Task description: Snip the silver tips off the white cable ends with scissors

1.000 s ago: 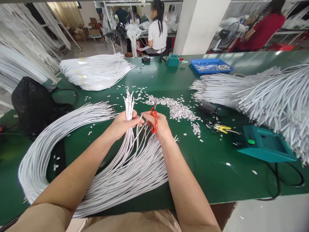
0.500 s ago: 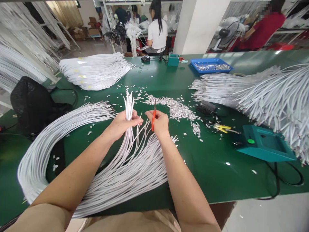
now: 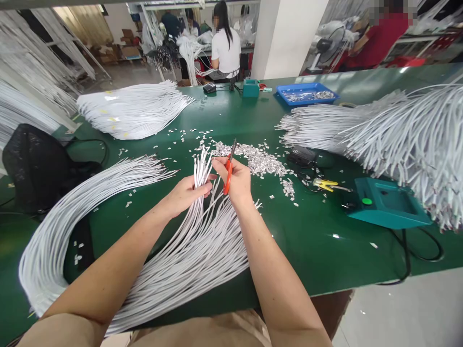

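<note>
My left hand (image 3: 188,193) is wrapped round a bunch of white cables (image 3: 201,168), whose ends stick up above the fingers. Close on its right, my right hand (image 3: 237,180) holds orange-handled scissors (image 3: 228,176) in the palm, blades pointing up, while its thumb and fingertip meet at the cable ends. Whether those fingertips pinch a cable is too small to tell. More white cables (image 3: 195,260) lie below both hands and under my forearms. Beyond the hands, small silvery-white pieces (image 3: 264,161) are scattered in a pile on the green table (image 3: 304,260).
A curved cable bundle (image 3: 47,241) and a black bag (image 3: 32,168) are at left; another bundle (image 3: 130,108) lies behind. On the right are a teal device (image 3: 390,202), yellow-handled pliers (image 3: 327,185) and heaped cables (image 3: 408,130). A blue tray (image 3: 306,100) stands behind. Two people sit beyond.
My right hand has moved left to the cable ends held in my left hand. The bunch there has spread and tilts right. The whole view has shifted slightly.
</note>
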Tool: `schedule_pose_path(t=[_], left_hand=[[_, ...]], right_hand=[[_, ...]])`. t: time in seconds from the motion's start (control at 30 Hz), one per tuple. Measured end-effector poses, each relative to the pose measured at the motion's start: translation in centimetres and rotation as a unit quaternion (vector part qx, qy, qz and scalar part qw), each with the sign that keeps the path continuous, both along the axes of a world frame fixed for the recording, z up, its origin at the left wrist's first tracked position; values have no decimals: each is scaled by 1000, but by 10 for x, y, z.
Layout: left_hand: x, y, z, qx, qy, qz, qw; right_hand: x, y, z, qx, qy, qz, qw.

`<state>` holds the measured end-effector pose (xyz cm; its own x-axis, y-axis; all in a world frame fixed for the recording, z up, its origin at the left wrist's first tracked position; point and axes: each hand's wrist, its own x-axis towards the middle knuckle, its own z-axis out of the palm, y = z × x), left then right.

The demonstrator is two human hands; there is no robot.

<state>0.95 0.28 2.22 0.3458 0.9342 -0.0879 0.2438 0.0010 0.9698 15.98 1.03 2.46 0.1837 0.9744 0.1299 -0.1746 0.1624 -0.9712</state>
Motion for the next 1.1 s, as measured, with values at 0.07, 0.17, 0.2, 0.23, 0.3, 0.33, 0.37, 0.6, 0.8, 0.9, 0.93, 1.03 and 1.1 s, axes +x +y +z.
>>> schedule_pose_path(t=[0.07, 0.17, 0.2, 0.23, 0.3, 0.33, 0.37, 0.6, 0.8, 0.9, 0.93, 1.03, 1.1], left_hand=[[2, 0, -3, 4, -36, 30, 999], [0, 3, -5, 46, -91, 146, 984], [-2, 4, -4, 73, -83, 177, 978], [-3, 5, -2, 97, -58, 188, 976], [-4, 5, 3, 127, 13, 158, 979], [-4, 5, 5, 130, 44, 131, 982], [-3, 4, 8, 125, 58, 109, 984], [2, 4, 6, -18, -159, 110, 981], [-8, 9, 9, -50, -181, 112, 976], [-12, 11, 9, -52, -182, 112, 975], [-13, 11, 8, -51, -183, 112, 975], [-13, 11, 7, -43, -179, 114, 976], [-11, 10, 7, -34, -173, 120, 977]], right_hand=[[0, 1, 0, -7, 7, 2, 1000], [0, 2, -1, -28, 22, -3, 999], [0, 2, -1, -36, 28, 2, 999], [-1, 2, -1, -41, 37, 10, 998], [-4, 1, -1, -44, 47, 37, 997], [-5, 0, -2, -43, 49, 51, 997], [-7, -1, -2, -43, 48, 66, 996], [-7, -3, -1, -30, 57, 111, 992], [6, 4, -4, -49, -34, 71, 996], [11, 7, -8, -37, -159, 51, 985], [12, 7, -10, -32, -209, 51, 976], [11, 6, -12, -24, -330, 61, 942], [9, 5, -13, -16, -385, 66, 921]])
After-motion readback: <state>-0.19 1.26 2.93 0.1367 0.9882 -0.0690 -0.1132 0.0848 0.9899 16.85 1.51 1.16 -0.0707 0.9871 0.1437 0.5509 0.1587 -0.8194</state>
